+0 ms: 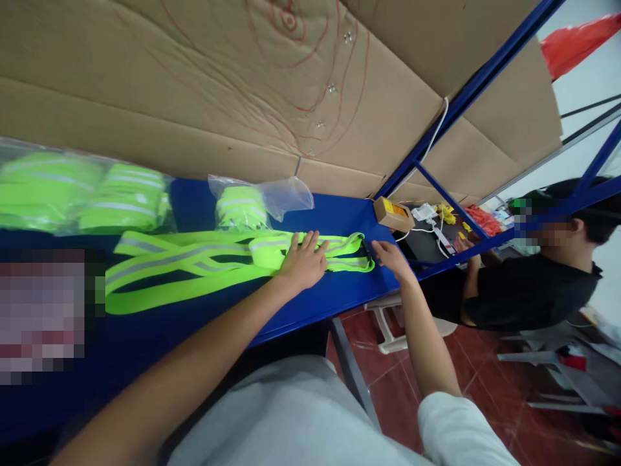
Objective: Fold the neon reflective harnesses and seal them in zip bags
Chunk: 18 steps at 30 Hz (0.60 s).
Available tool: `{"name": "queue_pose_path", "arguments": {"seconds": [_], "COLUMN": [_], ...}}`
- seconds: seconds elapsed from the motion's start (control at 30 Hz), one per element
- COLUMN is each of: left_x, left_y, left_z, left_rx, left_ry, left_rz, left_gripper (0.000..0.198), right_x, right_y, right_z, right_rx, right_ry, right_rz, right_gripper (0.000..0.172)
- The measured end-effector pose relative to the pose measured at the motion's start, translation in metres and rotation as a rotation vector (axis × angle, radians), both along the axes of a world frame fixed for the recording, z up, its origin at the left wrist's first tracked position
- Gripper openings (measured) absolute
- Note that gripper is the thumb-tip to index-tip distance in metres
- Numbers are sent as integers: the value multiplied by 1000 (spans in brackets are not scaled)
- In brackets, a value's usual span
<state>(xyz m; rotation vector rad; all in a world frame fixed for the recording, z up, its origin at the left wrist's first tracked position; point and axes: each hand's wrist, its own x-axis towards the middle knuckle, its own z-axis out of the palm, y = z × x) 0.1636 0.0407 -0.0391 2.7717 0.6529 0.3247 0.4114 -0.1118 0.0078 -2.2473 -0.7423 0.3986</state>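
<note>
A neon-yellow reflective strap vest point(194, 254) with grey stripes lies stretched along the blue table, its loops spread out at the left. My left hand point(305, 260) rests on it palm down with fingers apart, pressing beside a folded-over section of the strap point(266, 251). At the vest's right end, a small black buckle point(368, 252) shows among the looped straps. Just to the right of that end is my right hand point(394, 260), fingers extended and nothing visible in them. Whether its fingertips touch the strap is hard to tell.
Plastic bags of folded neon vests point(123, 197) lie along the back left, and another bagged vest point(241, 206) sits behind my left hand. A cardboard box point(394, 215) stands at the right by a blue frame post. Beyond it, a person in black point(533, 288) sits at the adjoining table.
</note>
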Motion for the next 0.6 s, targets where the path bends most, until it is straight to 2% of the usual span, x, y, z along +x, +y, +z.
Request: {"name": "queue_pose_path", "arguments": {"seconds": [0.17, 0.4, 0.6], "left_x": [-2, -5, -6], "left_y": [-2, 1, 6], "left_z": [2, 6, 7], "left_rx": [15, 4, -5], "left_ry": [35, 61, 105], "left_rz": [-9, -45, -67], "left_gripper": [59, 58, 58], "right_x": [-17, -16, -6], "right_y": [21, 19, 20], "right_z": [-8, -9, -9], "right_rx": [-39, -6, 21], "right_ry": [44, 195, 332], "right_rz": [114, 150, 175], "right_gripper": [46, 58, 54]}}
